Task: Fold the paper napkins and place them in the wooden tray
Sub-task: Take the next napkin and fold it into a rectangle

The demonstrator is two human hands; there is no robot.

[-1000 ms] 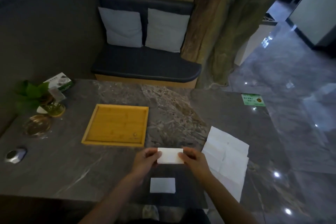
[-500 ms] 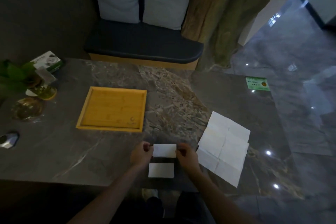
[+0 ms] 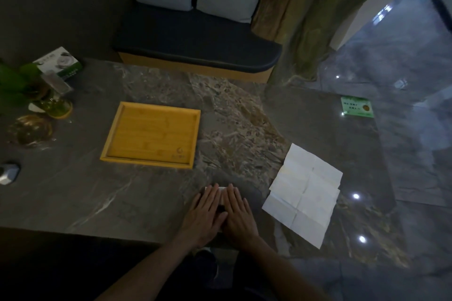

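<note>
My left hand (image 3: 204, 214) and my right hand (image 3: 238, 215) lie flat side by side near the table's front edge, palms down on the folded white napkins (image 3: 221, 190). Only a thin strip of white shows between and above the fingers; the rest is hidden under the hands. The wooden tray (image 3: 151, 135) sits further back and to the left, with nothing in it. A stack of unfolded, creased white napkins (image 3: 304, 193) lies to the right of my right hand.
At the far left stand a green plant (image 3: 14, 85), a yellow glass holder (image 3: 57, 107), a round glass dish (image 3: 30, 129), a green-white box (image 3: 60, 62) and a metal object (image 3: 8, 173). A green card (image 3: 357, 106) lies at the back right. A cushioned bench (image 3: 195, 36) is beyond the table.
Both hands lowered the folded napkin they held onto the one lying on the table and now press flat on the pile. The camera tilted further down.
</note>
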